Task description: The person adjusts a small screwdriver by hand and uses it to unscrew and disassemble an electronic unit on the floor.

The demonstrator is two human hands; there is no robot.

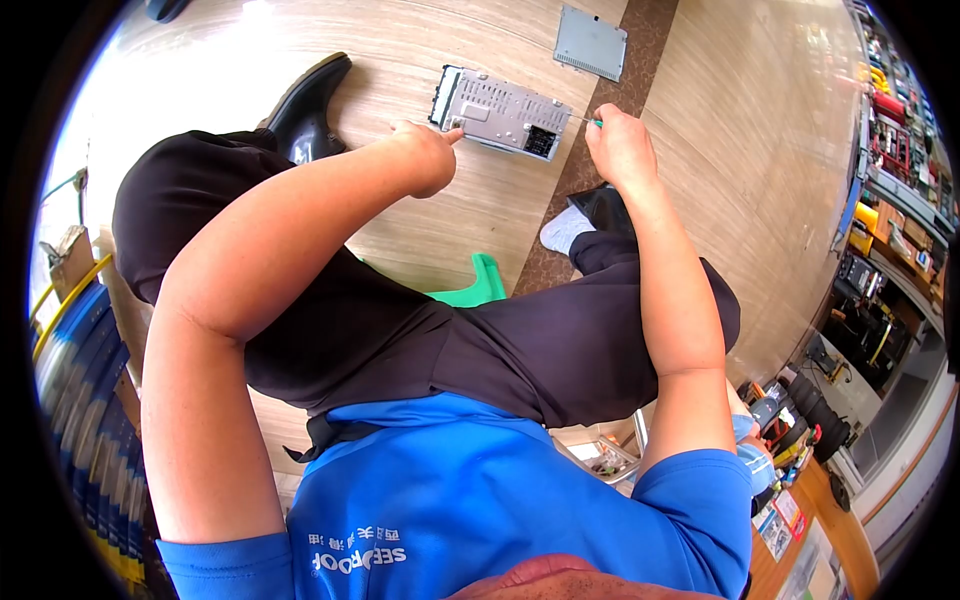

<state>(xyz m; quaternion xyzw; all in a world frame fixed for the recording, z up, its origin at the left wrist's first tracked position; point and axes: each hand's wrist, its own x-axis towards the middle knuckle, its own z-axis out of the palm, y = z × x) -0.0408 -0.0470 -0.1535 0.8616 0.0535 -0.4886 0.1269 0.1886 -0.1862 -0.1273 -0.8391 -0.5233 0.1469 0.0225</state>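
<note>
A metal-cased car stereo with slotted vents and a black connector block lies on the floor in front of me. My left hand reaches its near left corner. One digit rests on the casing there, while the other fingers are apart and partly hidden. At the right end of the unit, my right hand is closed around a screwdriver with a green handle. Its thin shaft points at the stereo's right edge; whether the tip touches a screw is too small to see. A flat grey metal cover lies beyond, apart from both hands.
I sit low on a green plastic stool, knees spread and shoes on the floor. A dark brown strip crosses the light floor. Shelves with goods line the right side; blue-and-white stacked items stand at left.
</note>
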